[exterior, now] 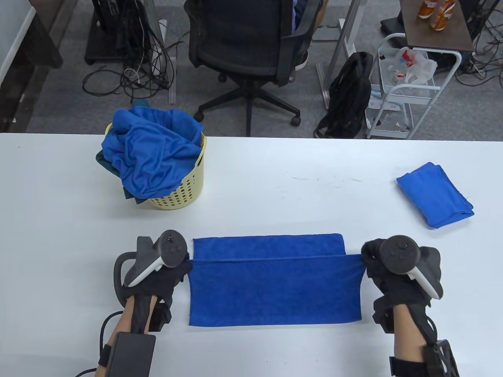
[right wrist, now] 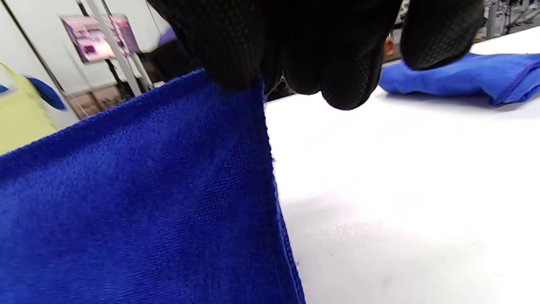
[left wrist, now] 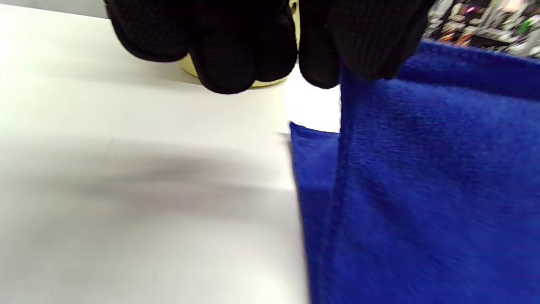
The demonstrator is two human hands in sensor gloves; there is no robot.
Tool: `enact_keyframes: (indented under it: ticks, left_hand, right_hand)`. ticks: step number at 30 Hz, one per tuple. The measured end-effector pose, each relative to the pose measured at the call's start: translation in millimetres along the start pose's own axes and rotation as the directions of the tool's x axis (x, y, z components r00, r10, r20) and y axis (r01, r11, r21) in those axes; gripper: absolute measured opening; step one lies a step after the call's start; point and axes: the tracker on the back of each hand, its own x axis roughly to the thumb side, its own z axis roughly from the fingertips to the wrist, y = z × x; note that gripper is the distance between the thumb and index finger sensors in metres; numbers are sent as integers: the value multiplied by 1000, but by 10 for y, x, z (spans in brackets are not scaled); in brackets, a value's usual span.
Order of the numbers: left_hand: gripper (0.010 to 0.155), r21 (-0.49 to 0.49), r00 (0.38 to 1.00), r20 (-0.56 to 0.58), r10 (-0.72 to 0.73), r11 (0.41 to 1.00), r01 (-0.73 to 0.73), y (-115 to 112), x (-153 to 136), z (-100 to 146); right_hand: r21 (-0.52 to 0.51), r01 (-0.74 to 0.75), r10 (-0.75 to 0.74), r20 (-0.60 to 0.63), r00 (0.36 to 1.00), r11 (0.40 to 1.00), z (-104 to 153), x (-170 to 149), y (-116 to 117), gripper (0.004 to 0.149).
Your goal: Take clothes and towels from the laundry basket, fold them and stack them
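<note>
Two hands pinch blue towel (exterior: 275, 290) corners | labels unreadable

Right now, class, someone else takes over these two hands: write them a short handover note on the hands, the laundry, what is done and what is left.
Left hand pinches the dark blue towel's left corner; right hand pinches its right corner.
The lifted edge is stretched between them, mid-fold, over the part lying flat on the table.
Done: one folded blue towel lies at the far right.
Left: finish this fold, stack it, then the blue clothes heaped in the yellow basket.
</note>
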Motion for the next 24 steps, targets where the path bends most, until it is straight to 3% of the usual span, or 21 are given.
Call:
enact_keyframes:
  ticks: [4, 8, 15, 21, 24]
  left_hand:
    - [46, -34, 999, -42, -14, 999, 13, -108, -20, -489]
    - [46, -113, 996, -75, 50, 992, -58, -383, -127, -860]
    - [44, -72, 995, -102, -13, 997, 6, -479, -137, -971]
    - [45, -23, 993, -115, -21, 1000, 19, -539, -178, -930]
    - [50, 56, 992, -127, 12, 998, -5, -563, -283, -813]
  right_hand:
    - [42, -15, 17, -46, 999, 999, -456, 18, 260, 41]
    - [60, 52, -48, -68, 997, 997, -734, -65, 528, 40]
    - [87, -28, 37, -105, 994, 996, -894, -119, 722, 38]
    - [-14, -90, 88, -120, 989, 996, -838, -128, 786, 44]
    - [-51, -116, 108, -146, 983, 992, -733, -206, 747, 48]
